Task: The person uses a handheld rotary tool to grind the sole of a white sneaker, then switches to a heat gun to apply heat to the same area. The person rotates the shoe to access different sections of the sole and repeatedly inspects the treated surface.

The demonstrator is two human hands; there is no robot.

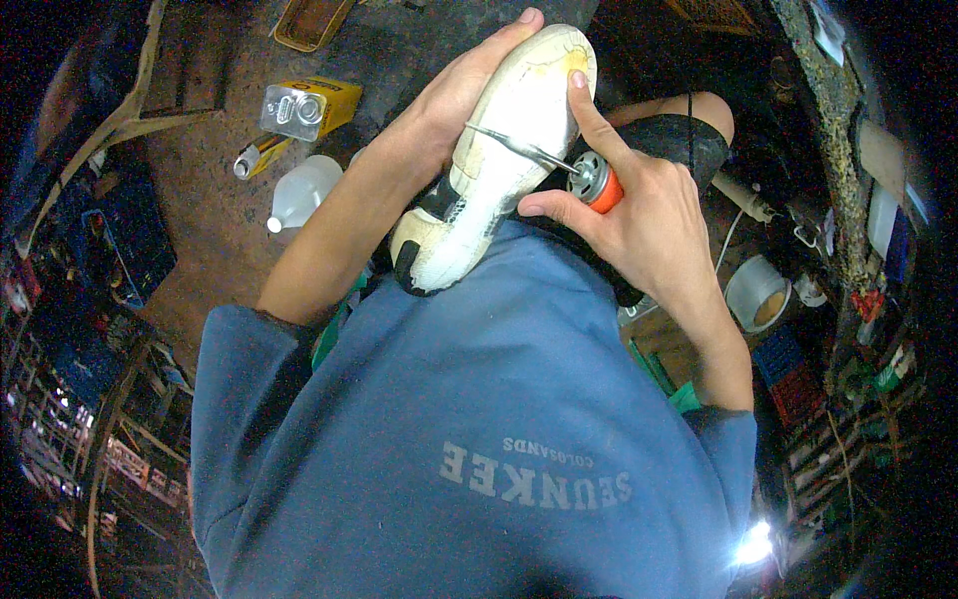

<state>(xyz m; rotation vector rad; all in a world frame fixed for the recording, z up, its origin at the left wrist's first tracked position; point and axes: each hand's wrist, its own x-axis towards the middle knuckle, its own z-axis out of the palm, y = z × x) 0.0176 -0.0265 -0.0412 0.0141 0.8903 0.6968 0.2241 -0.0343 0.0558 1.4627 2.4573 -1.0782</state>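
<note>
A white shoe rests against my lap, its pale underside turned up and its toe pointing away from me. Black patches mark the heel end, and a yellowish stain shows near the toe. My left hand grips the shoe along its left edge, fingers partly hidden behind it. In my right hand is an awl with an orange handle, a silver collar and a long curved metal shank lying across the shoe. My right index finger presses on the toe area, while the thumb extends below the handle.
On the brown floor to the left stand a yellow-and-silver can, a small yellow bottle and a translucent white jug. A wooden tray lies far left. At right are a white tub and a rough post.
</note>
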